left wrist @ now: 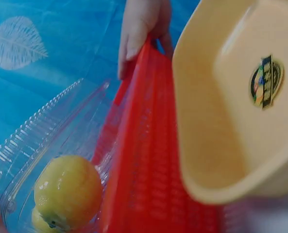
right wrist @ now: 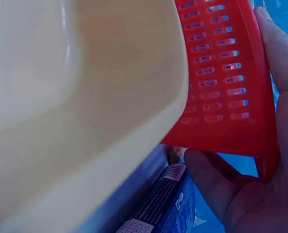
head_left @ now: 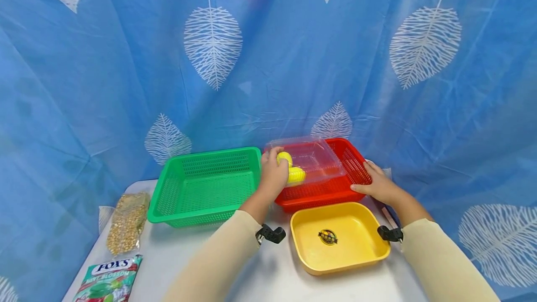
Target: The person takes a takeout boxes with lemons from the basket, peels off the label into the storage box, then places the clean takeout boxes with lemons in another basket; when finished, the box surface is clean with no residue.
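Observation:
My left hand point(head_left: 273, 174) grips the left side of a clear plastic container point(head_left: 312, 155), which sits tilted in and over the red basket point(head_left: 323, 195). Yellow lemon-like fruits point(left wrist: 68, 191) lie in the container beside the fingers; in the head view one yellow piece point(head_left: 296, 175) looks ribbed. Only a sliver of the left hand shows at the edge of the left wrist view. At the basket's right end, my right hand point(head_left: 379, 185) holds the rim, with the thumb low and the fingers along the outer side point(right wrist: 284, 63).
A yellow tray point(head_left: 335, 236) stands in front of the red basket. To the left is a green basket point(head_left: 209, 185), then a bag of corn-like kernels point(head_left: 126, 223) and a Fox's sweets bag point(head_left: 110, 281). A blue box point(right wrist: 170, 204) lies under the right hand. A blue curtain point(head_left: 268, 59) hangs behind.

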### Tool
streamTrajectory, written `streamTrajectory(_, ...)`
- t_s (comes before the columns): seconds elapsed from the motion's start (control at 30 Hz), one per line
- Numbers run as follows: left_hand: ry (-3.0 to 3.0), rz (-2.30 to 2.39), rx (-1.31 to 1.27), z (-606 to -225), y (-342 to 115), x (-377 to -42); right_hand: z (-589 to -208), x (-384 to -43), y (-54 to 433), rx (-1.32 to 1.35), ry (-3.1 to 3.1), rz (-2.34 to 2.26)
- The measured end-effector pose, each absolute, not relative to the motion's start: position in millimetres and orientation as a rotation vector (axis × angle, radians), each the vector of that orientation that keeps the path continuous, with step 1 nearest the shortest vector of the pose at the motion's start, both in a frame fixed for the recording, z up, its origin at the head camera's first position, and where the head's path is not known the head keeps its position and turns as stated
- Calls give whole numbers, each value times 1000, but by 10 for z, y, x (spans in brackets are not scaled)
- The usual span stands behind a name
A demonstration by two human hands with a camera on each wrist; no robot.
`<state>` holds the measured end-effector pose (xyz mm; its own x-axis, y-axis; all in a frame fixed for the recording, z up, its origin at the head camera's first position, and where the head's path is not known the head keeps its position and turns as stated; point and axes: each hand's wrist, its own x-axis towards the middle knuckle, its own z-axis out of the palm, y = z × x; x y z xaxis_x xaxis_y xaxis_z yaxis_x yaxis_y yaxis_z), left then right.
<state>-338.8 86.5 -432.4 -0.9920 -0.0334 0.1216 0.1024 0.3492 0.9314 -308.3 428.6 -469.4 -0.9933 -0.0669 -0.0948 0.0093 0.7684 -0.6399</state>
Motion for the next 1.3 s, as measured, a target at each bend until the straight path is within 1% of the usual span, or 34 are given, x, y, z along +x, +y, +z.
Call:
streamTrajectory(0.17,-2564,-1524,-149,-4466,999,-3352,-4686,-3064,4273,-19,2828,-1057)
streamTrajectory(0.33,-2574,-1352,-238,-4585,1024,-3315,-4697,-3081,4247,-2,2794,-1095)
streamTrajectory(0.6,-2623,-1307,-256,-4611,1029,-3319,-4620,-3119,4260,-46,2848,-1009)
streamTrajectory(0.8,-2689,-1244,-239,-4624,1055,-3319,-4683,-3112,4270,-28,2820,-1006)
streamTrajectory(1.3,-2667,-1265,-270,-4622,1026,-3299,-4652,-3055,4227,-25,2796,-1024)
